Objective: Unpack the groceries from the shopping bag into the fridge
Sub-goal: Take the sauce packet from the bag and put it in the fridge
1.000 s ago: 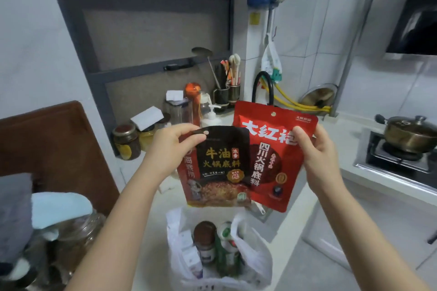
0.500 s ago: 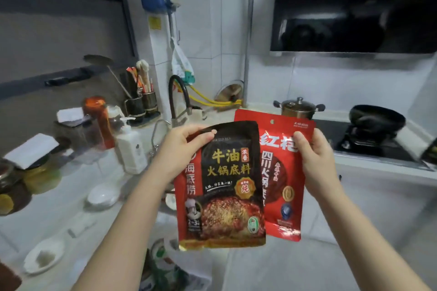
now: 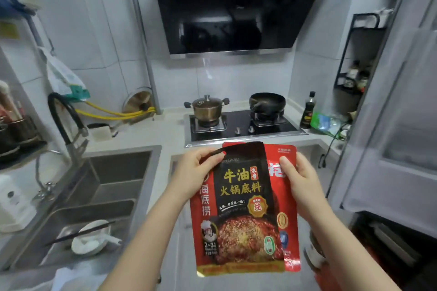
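Two sauce packets held up in front of the stove (image 3: 243,123), overlapped — black-and-red packet (image 3: 238,210) in front, red packet (image 3: 283,156) behind it w/ only its top right corner and right edge showing. Left hand (image 3: 191,172) pinches the front packet's top left corner, thumb on the face, fingers behind; that corner is bent forward. Right hand (image 3: 300,179) has its grip pinched on the right edge of the pair, thumb on front, fingers behind. Both packets hang upright in the air, above the table (image 3: 165,134) edge and floor, not touching either.

Lidded pot (image 3: 207,107) on the left burner, dark pan (image 3: 267,101) on the right burner. Sink (image 3: 94,196) at left w/ a white bowl (image 3: 91,238) and chopsticks (image 3: 80,231) across it. Black faucet (image 3: 63,120) arches over the sink. Sauce bottle (image 3: 308,111) stands right of the stove.
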`<state>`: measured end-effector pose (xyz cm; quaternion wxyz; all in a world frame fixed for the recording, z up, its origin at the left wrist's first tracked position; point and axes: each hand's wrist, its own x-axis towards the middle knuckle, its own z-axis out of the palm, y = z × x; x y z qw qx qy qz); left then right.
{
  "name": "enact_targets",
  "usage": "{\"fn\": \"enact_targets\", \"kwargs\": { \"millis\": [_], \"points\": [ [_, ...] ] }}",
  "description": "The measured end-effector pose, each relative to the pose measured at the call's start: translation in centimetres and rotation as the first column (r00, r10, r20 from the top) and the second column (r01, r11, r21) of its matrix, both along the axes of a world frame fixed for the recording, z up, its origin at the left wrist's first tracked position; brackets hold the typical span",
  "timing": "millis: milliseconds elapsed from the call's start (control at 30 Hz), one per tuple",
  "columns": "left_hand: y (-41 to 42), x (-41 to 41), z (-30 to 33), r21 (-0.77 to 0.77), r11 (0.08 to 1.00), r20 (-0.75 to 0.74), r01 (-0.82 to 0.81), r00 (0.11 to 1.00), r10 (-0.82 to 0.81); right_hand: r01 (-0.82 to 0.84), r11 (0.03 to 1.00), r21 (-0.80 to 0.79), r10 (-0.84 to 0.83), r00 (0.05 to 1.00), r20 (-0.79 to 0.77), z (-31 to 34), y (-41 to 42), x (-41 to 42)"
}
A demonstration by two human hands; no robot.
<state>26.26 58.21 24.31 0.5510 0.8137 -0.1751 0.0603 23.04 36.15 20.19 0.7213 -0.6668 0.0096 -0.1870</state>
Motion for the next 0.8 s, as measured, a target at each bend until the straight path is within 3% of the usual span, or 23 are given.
{"fn": "enact_targets", "kwargs": {
  "millis": [100,267,433,567,667,733,800],
  "points": [
    [-5.2,1.0,-0.2,0.058,0.998,0.057,0.008,0.998,-0.012,0.051,0.999,-0.016,-0.051,0.998,-0.045,0.1,-4.3,-1.2],
    [-13.9,0.7,0.3,0.063,0.98,-0.084,0.188,0.98,-0.183,0.134,0.991,-0.015,-0.135,0.988,-0.075,1.0,-11.2,-3.6],
    [-21.1,-1.1,0.7,-0.021,0.954,-0.097,0.299,0.949,-0.299,0.187,0.981,0.044,-0.183,0.979,-0.091,1.9,-17.0,-7.4],
    [-26.9,-4.0,1.7,-0.125,0.92,-0.044,0.372,0.924,-0.38,0.207,0.95,0.233,-0.181,0.975,-0.127,2.0,-21.1,-12.2],
    [-31.7,-5.5,2.1,-0.1,0.914,0.015,0.393,0.919,-0.394,0.154,0.915,0.372,-0.096,0.981,-0.168,1.7,-23.6,-16.1],
    [-34.7,-6.4,2.1,-0.045,0.906,0.047,0.422,0.906,-0.42,0.157,0.924,0.348,-0.103,0.98,-0.169,1.1,-25.5,-18.2],
    [-37.3,-7.6,2.0,0.014,0.891,0.045,0.453,0.89,-0.453,0.231,0.951,0.207,-0.194,0.963,-0.187,0.8,-27.3,-20.0]
  ]
}}
